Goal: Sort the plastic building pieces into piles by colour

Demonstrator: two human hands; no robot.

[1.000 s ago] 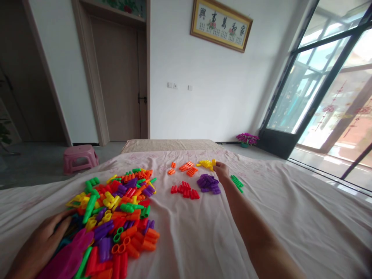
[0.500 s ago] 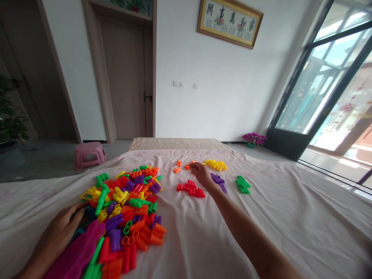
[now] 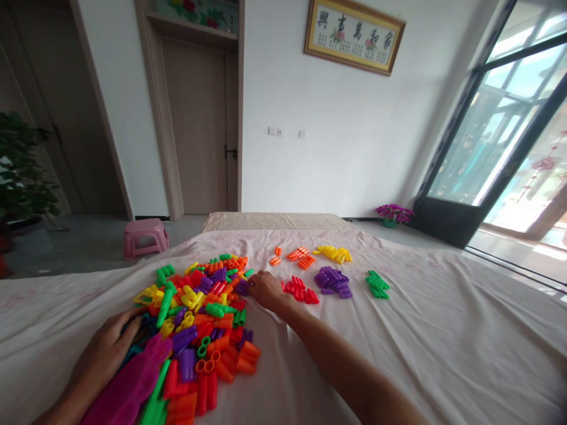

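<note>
A mixed pile of plastic tube-shaped building pieces (image 3: 195, 313), red, orange, yellow, green and purple, lies on the left of the cloth. At its right edge my right hand (image 3: 268, 290) has its fingers closed on a purple tube piece (image 3: 242, 287). My left hand (image 3: 106, 348) is at the pile's left side, fingers curled over something dark blue that is mostly hidden. Below that hand lies a magenta plastic object (image 3: 128, 383). Sorted groups lie to the right: orange (image 3: 301, 257), yellow (image 3: 335, 254), red (image 3: 302, 290), purple (image 3: 334, 281) and green (image 3: 377, 284).
A pale floral cloth (image 3: 425, 348) with folds covers the surface under the pieces. Beyond it stand a pink stool (image 3: 146, 237) on the floor and a pot of magenta flowers (image 3: 394, 213). A leafy plant (image 3: 24, 171) is at the far left.
My right hand has moved left from the orange group to the edge of the mixed pile. Orange pieces it was touching now lie on the cloth. The left hand stays by the pile.
</note>
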